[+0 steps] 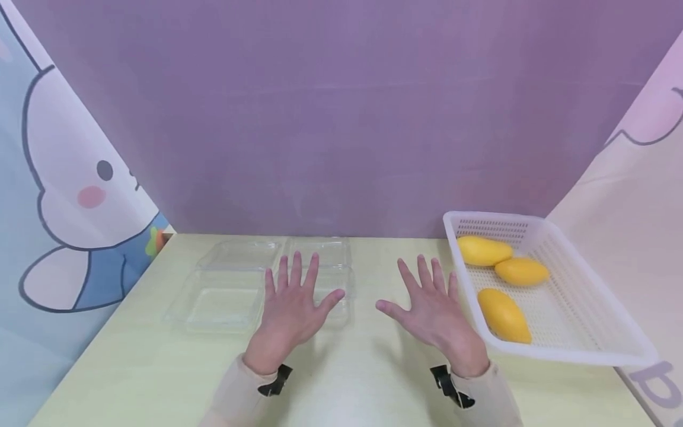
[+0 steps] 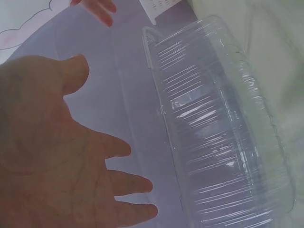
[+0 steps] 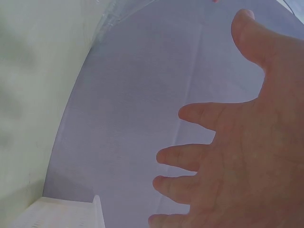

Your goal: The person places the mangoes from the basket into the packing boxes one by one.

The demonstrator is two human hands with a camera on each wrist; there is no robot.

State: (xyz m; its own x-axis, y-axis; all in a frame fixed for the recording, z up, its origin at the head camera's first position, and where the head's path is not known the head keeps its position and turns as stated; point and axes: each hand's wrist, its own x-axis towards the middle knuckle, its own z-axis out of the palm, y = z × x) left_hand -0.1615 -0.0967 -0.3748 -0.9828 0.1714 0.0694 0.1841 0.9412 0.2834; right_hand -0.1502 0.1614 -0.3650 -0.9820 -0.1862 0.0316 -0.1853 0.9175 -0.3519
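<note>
My left hand (image 1: 292,313) is held palm down with its fingers spread, overlapping two clear plastic clamshell boxes in the head view. The left box (image 1: 224,299) lies with its lid raised back; the right box (image 1: 335,276) is partly hidden behind the hand. In the left wrist view a clear box (image 2: 213,128) shows beyond the fingertips. My right hand (image 1: 434,314), fingers also spread, hovers beside a white plastic basket (image 1: 597,296). Inside the basket are three yellow mangoes: one at the back (image 1: 482,251), one in the middle (image 1: 522,271), one in front (image 1: 504,315). Neither hand holds anything.
A pale wooden table (image 1: 352,391) carries the boxes on the left and the basket on the right. Behind it rises a purple cloth (image 1: 341,118). A cartoon-printed cloth (image 1: 80,178) hangs at the left, with another printed cloth (image 1: 640,225) at the right.
</note>
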